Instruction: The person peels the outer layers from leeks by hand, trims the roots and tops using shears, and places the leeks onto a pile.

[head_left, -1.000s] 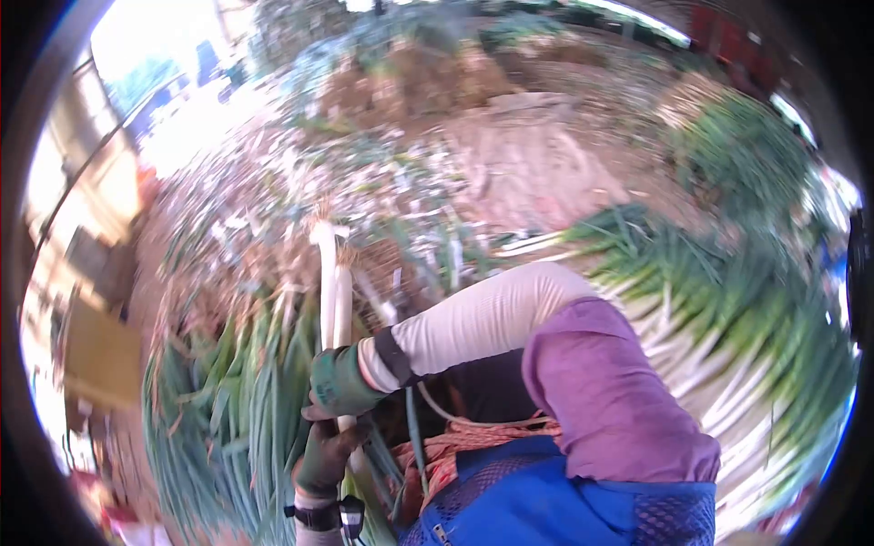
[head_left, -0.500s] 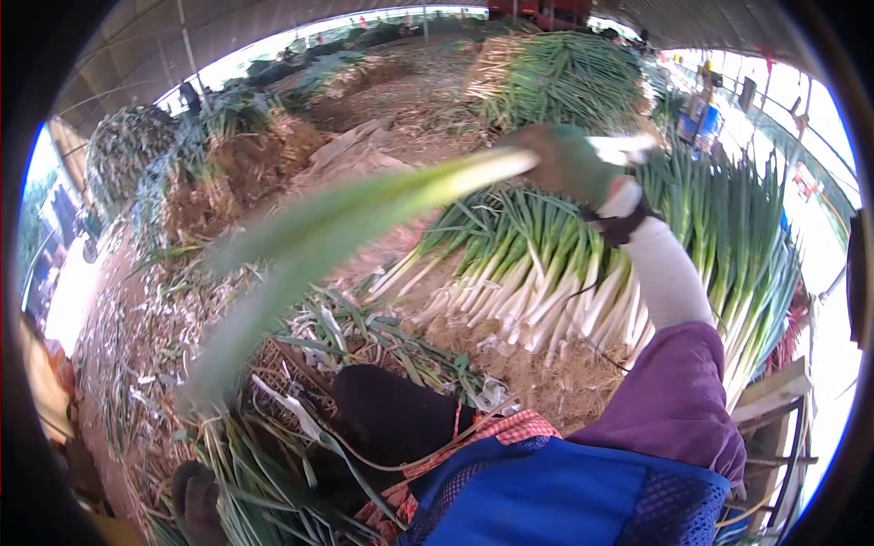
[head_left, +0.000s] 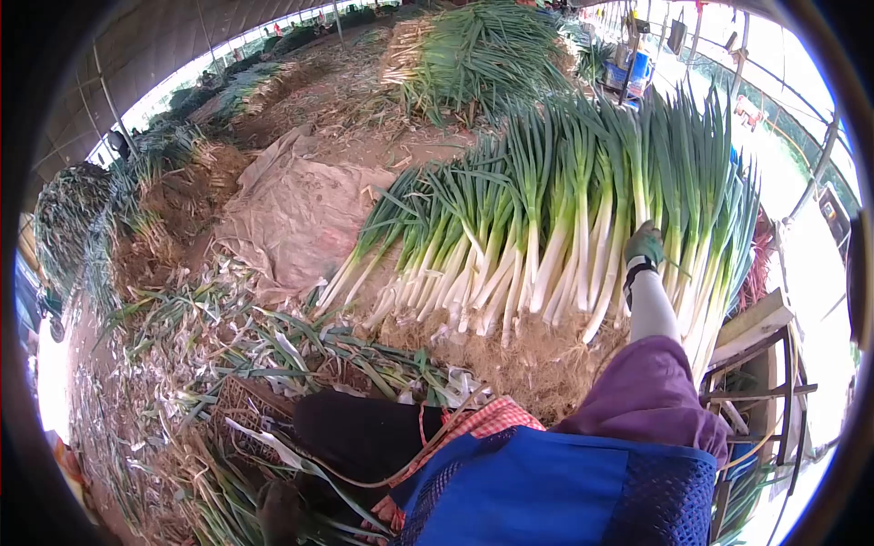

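Observation:
My right hand (head_left: 645, 244), in a green glove with a dark wrist strap, rests in the row of long green onions (head_left: 546, 237). Its fingers are closed around the pale stalk of one green onion (head_left: 640, 182), whose leaves point away from me. The onions lie side by side, white shanks and roots towards me. Low in the view, a dark gloved shape (head_left: 278, 510), apparently my left hand, is beside my leg among loose onions and leaves (head_left: 228, 473). Its fingers cannot be made out.
A large stack of green onions (head_left: 487, 55) stands behind the row. More bundles (head_left: 173, 191) are at the left, near a crumpled brown cloth (head_left: 296, 214). Trimmed leaves (head_left: 309, 346) litter the ground. A wood and metal frame (head_left: 756, 337) stands at my right.
My right hand, earlier raised with a green onion swung leftward, is now down in the row at the right. The view has shifted, and the dark shape low at left has moved rightward.

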A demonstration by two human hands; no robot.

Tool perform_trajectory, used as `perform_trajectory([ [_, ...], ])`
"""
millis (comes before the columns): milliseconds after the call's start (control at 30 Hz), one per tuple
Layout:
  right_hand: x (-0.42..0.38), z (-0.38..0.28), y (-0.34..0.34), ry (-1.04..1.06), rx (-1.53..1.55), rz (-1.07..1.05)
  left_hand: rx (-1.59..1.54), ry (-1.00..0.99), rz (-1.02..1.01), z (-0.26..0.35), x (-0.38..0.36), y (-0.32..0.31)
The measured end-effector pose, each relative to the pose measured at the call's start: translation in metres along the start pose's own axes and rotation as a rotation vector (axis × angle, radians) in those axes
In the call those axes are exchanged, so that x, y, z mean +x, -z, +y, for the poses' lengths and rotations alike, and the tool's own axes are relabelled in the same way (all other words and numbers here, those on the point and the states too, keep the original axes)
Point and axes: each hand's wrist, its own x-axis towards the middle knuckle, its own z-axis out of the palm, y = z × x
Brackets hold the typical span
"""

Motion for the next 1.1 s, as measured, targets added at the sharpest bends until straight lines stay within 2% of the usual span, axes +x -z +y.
perform_trajectory([
  [67, -0.009, -0.021, 0.012, 0.024, -0.128, -0.036, 0.130, -0.066, 0.067, -0.013, 0.001, -0.010],
  [133, 0.023, -0.013, -0.027, 0.030, -0.075, -0.014, 0.204, -0.163, 0.088, -0.027, 0.000, -0.017],
  [233, 0.019, -0.018, -0.013, -0.055, -0.014, -0.102, -0.266, 0.041, 0.242, -0.077, -0.003, -0.010],
  [333, 0.019, -0.016, -0.005, -0.061, -0.002, -0.136, -0.177, 0.322, 0.683, -0.134, 0.006, -0.001],
  [433, 0.004, -0.023, 0.033, -0.035, 0.043, -0.219, 0.293, 0.640, 0.677, -0.134, 0.013, -0.006],
  [533, -0.007, -0.045, 0.048, -0.070, -0.057, -0.214, 0.652, 0.713, 0.639, -0.086, 0.034, -0.027],
  [600, -0.032, -0.076, 0.067, 0.072, -0.090, -0.143, 0.968, 0.683, 0.856, -0.095, 0.041, -0.028],
  [633, -0.047, -0.089, 0.067, 0.209, -0.048, 0.026, 1.127, 0.665, 0.961, -0.101, 0.043, -0.030],
  [733, -0.062, -0.134, 0.028, 0.653, 0.167, 0.411, 1.051, 0.948, 1.108, -0.152, 0.022, 0.001],
  [800, -0.117, -0.183, 0.057, 0.831, 0.381, -0.033, 1.034, 1.005, 0.970, -0.137, 0.009, 0.011],
  [833, -0.151, -0.206, 0.045, 1.041, 0.547, 0.144, 0.969, 1.006, 0.906, -0.132, 0.005, 0.019],
  [867, -0.193, -0.231, 0.060, 1.154, 0.559, -0.094, 0.905, 1.012, 0.842, -0.134, 0.000, 0.028],
  [900, -0.247, -0.244, 0.097, 1.238, 0.791, -0.374, 0.857, 0.997, 0.868, -0.135, -0.002, 0.036],
  [933, -0.298, -0.264, 0.073, 1.390, 1.023, -0.297, 0.863, 0.976, 0.852, -0.136, -0.005, 0.037],
  [967, -0.355, -0.269, 0.097, 1.534, 1.167, -0.376, 0.870, 0.953, 0.835, -0.145, -0.006, 0.040],
  [1033, -0.441, -0.271, 0.124, 2.246, 0.994, -0.345, 0.894, 0.904, 0.813, -0.137, -0.013, 0.040],
  [1067, -0.495, -0.264, 0.131, 2.069, 0.924, -0.795, 0.908, 0.881, 0.808, -0.129, -0.019, 0.036],
  [1100, -0.542, -0.254, 0.113, 2.181, 0.990, -0.693, 0.923, 0.860, 0.803, -0.124, -0.025, 0.031],
])
